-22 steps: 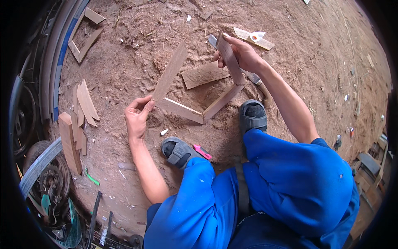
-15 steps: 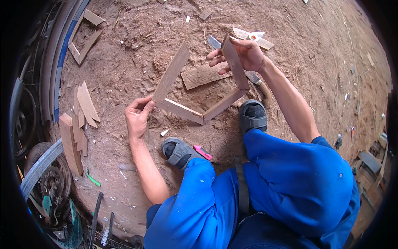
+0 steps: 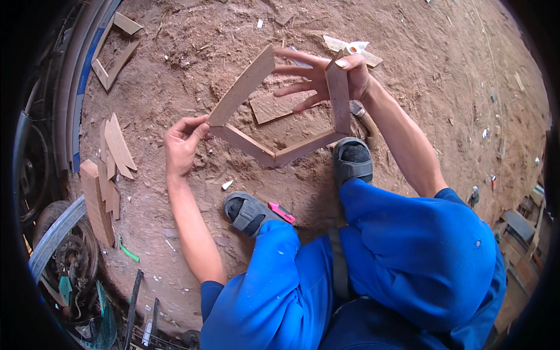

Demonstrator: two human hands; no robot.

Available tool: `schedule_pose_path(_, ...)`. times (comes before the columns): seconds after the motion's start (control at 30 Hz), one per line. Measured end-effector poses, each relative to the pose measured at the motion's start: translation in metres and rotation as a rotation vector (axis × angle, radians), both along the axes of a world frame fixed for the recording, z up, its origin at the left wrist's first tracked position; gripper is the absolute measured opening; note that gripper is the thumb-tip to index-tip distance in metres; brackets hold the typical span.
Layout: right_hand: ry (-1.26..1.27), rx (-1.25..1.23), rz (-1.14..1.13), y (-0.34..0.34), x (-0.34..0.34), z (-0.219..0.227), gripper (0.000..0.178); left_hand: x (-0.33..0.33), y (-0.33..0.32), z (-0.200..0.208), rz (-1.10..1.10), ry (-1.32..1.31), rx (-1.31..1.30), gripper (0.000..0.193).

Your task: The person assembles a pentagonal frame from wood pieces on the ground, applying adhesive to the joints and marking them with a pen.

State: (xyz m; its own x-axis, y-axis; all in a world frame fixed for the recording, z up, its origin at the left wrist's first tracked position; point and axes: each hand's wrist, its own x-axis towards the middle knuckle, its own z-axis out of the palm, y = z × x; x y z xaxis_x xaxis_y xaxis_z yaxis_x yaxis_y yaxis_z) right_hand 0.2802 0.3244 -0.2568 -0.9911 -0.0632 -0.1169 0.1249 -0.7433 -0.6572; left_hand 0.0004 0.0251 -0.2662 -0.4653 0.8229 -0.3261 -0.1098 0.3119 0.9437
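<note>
Left hand (image 3: 182, 144) and right hand (image 3: 332, 79) hold a wooden frame (image 3: 244, 143) over the dirt floor (image 3: 192, 81) – four slats in a chain, open at the top, just ahead of the person's sandals (image 3: 353, 163). The left thumb and fingertips pinch the left corner narrowly. The right thumb lies over the top end of the right slat, palm behind it, the four fingers spread wide toward the free end of the left slat. Whether the lowest joint touches the floor cannot be told.

The slats look light, stiff and dry, with little slip to them; the mitred joints are likely the weak points, apt to twist or part if one end is lifted alone. Best hold, by the look of it: one hand at a lower corner, the other on the far slat, both moving together.

Beneath lies a board (image 3: 271, 109); near the left sandal, a pink cutter (image 3: 282, 211). Loose slats (image 3: 99, 198) stand at left – a similar frame piece (image 3: 122, 64) lies beyond.
</note>
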Motion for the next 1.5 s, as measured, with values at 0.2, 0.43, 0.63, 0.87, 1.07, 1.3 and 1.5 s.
schedule_pose_path(0.2, -0.009, 0.051, -0.096, -0.003, 0.002, -0.008, 0.129, -0.014, 0.025, 0.022, -0.065, 0.113, -0.056, 0.020)
schedule_pose_path(0.43, -0.005, -0.028, -0.105, -0.003, 0.012, -0.021, 0.127, -0.011, 0.038, 0.021, -0.109, 0.128, -0.076, 0.021)
schedule_pose_path(0.63, -0.044, -0.060, -0.130, -0.003, 0.015, -0.026, 0.132, -0.007, 0.044, 0.021, -0.109, 0.116, -0.085, 0.020)
schedule_pose_path(0.87, -0.063, -0.048, -0.137, 0.000, 0.013, -0.031, 0.129, -0.006, 0.045, 0.016, -0.104, 0.102, -0.076, 0.021)
schedule_pose_path(1.07, -0.099, -0.064, -0.160, 0.000, 0.015, -0.030, 0.129, -0.006, 0.044, 0.014, -0.108, 0.115, -0.085, 0.021)
schedule_pose_path(1.3, -0.040, -0.083, -0.143, 0.000, 0.016, -0.036, 0.118, -0.009, 0.043, 0.015, -0.116, 0.096, -0.072, 0.021)
schedule_pose_path(1.5, -0.062, -0.079, -0.150, -0.002, 0.019, -0.029, 0.125, -0.006, 0.043, 0.017, -0.124, 0.082, -0.074, 0.020)
